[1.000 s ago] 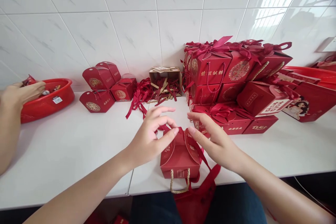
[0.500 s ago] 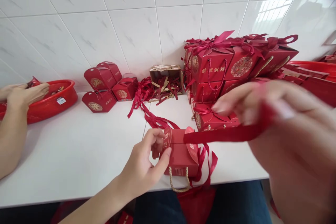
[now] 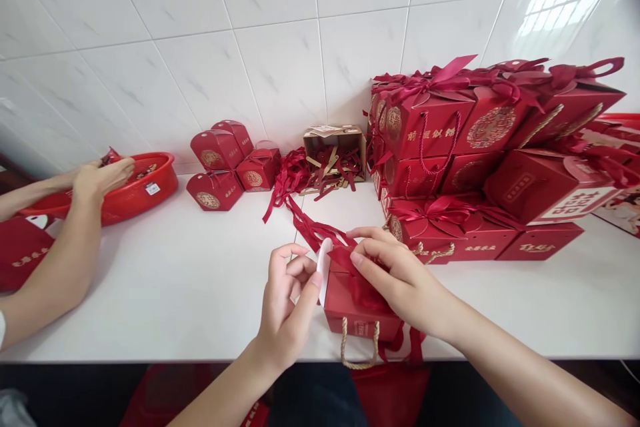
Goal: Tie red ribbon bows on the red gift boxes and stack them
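Note:
A red gift box (image 3: pixel 340 310) with a gold rope handle (image 3: pixel 359 364) stands before me near the table's front edge. My left hand (image 3: pixel 290 300) is at its left side, fingers curled and thumb against the upright flap (image 3: pixel 325 273), whose pale inner face shows. Over the top of the box, my right hand (image 3: pixel 400 273) pinches a red ribbon (image 3: pixel 357 270) between thumb and fingers. The ribbon lies across the lid and hides part of it. More ribbon tails (image 3: pixel 417 347) hang at the box's right side.
Stacked red gift boxes (image 3: pixel 440 127) with bows stand at the right. Behind are loose ribbons (image 3: pixel 295 173), an open carton (image 3: pixel 357 140) of small strips and several closed boxes (image 3: pixel 215 190). At the left, another person's hands (image 3: pixel 105 177) work at a red basin (image 3: pixel 145 197).
My right hand has come down and left, bringing the ribbon from the right onto the box top. The left flap now stands more upright. The view has shifted left.

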`<action>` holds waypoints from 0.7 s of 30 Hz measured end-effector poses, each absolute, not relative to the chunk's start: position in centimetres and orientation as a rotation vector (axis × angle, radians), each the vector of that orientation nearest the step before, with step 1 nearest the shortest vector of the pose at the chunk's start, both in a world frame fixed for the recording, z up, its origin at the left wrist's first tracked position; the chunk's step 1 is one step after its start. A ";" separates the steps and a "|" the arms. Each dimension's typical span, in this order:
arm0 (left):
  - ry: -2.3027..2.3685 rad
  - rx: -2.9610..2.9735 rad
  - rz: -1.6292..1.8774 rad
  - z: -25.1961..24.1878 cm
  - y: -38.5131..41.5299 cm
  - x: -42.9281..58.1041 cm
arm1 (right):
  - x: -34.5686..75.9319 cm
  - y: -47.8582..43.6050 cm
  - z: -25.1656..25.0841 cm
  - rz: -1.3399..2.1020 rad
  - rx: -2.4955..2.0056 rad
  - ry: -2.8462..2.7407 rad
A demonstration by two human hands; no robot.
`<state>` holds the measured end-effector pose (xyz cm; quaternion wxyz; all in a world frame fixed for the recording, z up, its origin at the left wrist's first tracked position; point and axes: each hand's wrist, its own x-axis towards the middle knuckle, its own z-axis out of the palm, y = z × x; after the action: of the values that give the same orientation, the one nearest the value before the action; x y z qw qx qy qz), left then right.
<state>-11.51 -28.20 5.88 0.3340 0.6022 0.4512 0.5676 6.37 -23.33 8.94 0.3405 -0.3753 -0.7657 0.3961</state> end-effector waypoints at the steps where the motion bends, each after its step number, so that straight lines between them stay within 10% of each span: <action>1: 1.180 1.567 1.485 5.8 -28.2 -11.5 | 6.3 -23.4 9.0 1.019 -0.985 -2.001; 21: 1.217 1.589 1.491 5.9 -28.1 -11.5 | 5.0 -22.9 9.9 0.950 -1.085 -2.132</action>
<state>-11.49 -28.10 5.92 0.3173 0.6037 0.4625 0.5666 4.95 -22.93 9.91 0.2802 -0.4047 -0.7952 0.3542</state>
